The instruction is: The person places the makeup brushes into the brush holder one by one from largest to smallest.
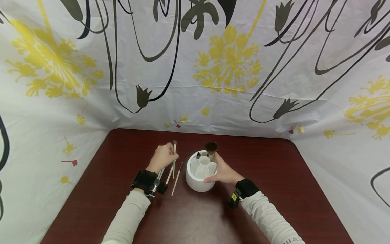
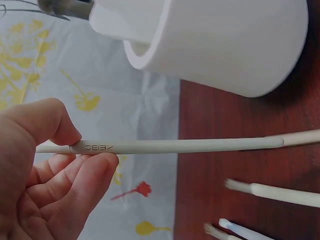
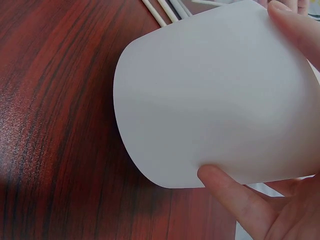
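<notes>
My left hand (image 1: 162, 158) pinches a slim makeup brush (image 2: 200, 145) by its pale handle, thumb on one side and fingers on the other. In the head view its small dark bristle end points up above the fingers. To its right stands a white round brush holder (image 1: 199, 184) with several compartments. My right hand (image 1: 224, 171) grips the holder's right side, with the thumb and fingers spread around the wall. A large dark fluffy brush (image 1: 211, 147) stands upright in the holder's back compartment, and a small dark brush tip (image 1: 198, 155) shows beside it.
Several slim brushes lie on the dark red wooden table (image 1: 259, 176) between the left wrist and the holder, one brush (image 1: 177, 179) closest to the holder. A white floral-patterned cloth (image 1: 182, 78) hangs behind the table and along its sides.
</notes>
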Demonstrator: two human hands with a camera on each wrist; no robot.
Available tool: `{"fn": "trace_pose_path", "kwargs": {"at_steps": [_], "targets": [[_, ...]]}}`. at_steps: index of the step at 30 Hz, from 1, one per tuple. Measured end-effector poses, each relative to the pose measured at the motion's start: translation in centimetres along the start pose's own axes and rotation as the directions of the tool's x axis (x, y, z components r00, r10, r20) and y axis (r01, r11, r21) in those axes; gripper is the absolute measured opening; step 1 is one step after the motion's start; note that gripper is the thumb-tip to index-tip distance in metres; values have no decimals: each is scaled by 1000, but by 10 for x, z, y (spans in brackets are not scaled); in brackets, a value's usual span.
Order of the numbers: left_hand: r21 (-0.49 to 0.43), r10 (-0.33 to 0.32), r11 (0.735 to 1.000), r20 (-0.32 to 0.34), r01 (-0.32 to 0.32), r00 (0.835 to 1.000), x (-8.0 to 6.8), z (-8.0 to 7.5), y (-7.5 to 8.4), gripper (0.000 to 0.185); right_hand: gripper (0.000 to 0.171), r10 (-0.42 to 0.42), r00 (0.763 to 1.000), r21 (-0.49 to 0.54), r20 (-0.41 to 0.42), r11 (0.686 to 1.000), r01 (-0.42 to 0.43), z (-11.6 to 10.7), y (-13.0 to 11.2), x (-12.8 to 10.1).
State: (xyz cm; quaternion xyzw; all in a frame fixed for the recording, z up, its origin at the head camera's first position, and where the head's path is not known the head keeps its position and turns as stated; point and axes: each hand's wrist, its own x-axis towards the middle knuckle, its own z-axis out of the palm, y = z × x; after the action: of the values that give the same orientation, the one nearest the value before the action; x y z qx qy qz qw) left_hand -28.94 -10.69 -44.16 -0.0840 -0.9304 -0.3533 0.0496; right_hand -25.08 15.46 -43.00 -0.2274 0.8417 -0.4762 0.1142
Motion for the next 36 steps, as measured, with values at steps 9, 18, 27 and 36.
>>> {"fn": "trace_pose_path", "kwargs": {"at_steps": [9, 18, 27, 36], "targets": [[10, 67, 998, -41, -67, 997, -1, -7, 24, 15, 105, -16, 1000, -5, -1, 1000, 16, 0, 0, 1], [-3, 115, 993, -72, -115, 991, 0, -11, 38, 12, 111, -22, 1000, -34, -21, 999, 21, 5, 38, 10], [-29, 177, 983, -123, -182, 977, -1, -17, 49, 10, 110, -33, 999, -17, -20, 999, 33, 6, 38, 10], [-33, 191, 980, -121, -196, 974, 2, -14, 58, 12, 111, -29, 999, -24, -27, 999, 28, 5, 37, 11]]}}
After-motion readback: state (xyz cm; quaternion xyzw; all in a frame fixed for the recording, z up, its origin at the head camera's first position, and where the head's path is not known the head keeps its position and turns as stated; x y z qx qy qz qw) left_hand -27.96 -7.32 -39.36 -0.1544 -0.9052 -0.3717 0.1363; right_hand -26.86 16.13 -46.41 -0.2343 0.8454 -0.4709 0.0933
